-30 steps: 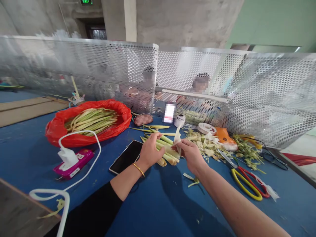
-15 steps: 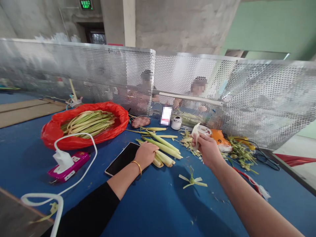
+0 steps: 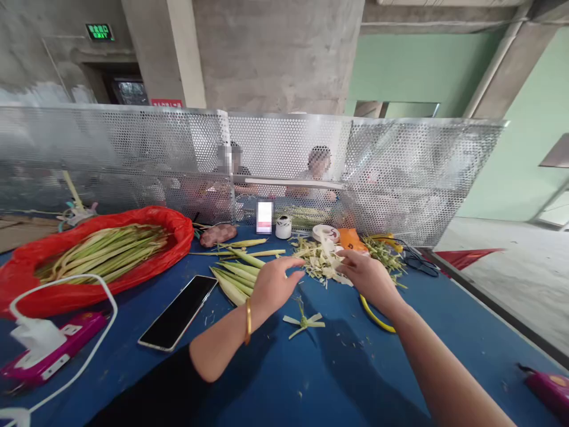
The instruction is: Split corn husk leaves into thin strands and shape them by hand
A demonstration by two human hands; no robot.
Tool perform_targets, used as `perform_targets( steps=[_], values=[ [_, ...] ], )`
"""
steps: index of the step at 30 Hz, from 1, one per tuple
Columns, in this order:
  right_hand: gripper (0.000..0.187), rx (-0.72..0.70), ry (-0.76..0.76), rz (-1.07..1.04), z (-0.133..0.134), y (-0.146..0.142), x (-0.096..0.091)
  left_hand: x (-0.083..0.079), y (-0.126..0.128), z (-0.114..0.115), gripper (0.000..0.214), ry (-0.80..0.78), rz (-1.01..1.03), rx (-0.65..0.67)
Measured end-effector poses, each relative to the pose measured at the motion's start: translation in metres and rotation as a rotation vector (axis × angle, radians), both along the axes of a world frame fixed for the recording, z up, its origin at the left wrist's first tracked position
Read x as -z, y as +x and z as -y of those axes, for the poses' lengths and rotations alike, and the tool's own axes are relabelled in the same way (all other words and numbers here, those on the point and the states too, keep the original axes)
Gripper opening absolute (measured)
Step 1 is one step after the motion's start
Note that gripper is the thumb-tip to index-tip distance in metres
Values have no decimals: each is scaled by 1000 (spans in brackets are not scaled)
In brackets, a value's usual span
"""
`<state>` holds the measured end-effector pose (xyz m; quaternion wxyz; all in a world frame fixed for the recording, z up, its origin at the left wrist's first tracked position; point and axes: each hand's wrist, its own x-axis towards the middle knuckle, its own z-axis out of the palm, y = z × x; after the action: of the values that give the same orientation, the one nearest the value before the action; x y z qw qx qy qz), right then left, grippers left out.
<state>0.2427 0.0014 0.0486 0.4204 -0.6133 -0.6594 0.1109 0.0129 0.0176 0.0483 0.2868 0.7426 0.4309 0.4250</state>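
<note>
My left hand [image 3: 276, 286], with a gold bangle at the wrist, hovers at the right end of a bundle of pale green leaf stalks [image 3: 233, 279]. Its thumb and fingers are apart, with nothing visible between them. My right hand [image 3: 371, 279] pinches a pale, thin leaf strip [image 3: 329, 248] over a heap of leaf scraps [image 3: 313, 259]. Below and between both hands, a small knotted green leaf piece [image 3: 303, 322] lies on the blue table [image 3: 284, 379], its strips spread outward.
A red bag [image 3: 178, 228] of long leaves stands left, near a dark phone [image 3: 180, 311] and a magenta power strip [image 3: 66, 350] with a white cable. At the back are a lit phone [image 3: 264, 216], a white can [image 3: 283, 228], a tape roll [image 3: 320, 231] and a perforated metal divider [image 3: 400, 178].
My left hand has lifted off the leaf stalks and moved toward my right hand, its fingers parting. My right hand keeps the pale strip, now lower over the scraps. The view has turned right.
</note>
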Motion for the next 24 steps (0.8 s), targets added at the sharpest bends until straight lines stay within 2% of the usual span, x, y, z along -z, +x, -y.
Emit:
perform_targets(
  steps=[1,4,7,12,19,24],
  values=[
    [24,-26,11,-1,2,-2,-1,-2,15,-2,18,-124,146,0],
    [28,-77,54,-33,7,-5,0,-1,51,-6,25,-244,255,42],
    [29,-98,74,-60,8,-4,6,7,65,-4,21,-356,321,138],
    [29,-79,63,-74,4,-2,17,15,58,-4,19,-463,399,162],
    [27,25,68,-23,5,5,12,1,42,-23,15,-671,608,150],
    [24,86,90,-119,4,15,11,0,32,-38,8,-747,736,55]
  ],
)
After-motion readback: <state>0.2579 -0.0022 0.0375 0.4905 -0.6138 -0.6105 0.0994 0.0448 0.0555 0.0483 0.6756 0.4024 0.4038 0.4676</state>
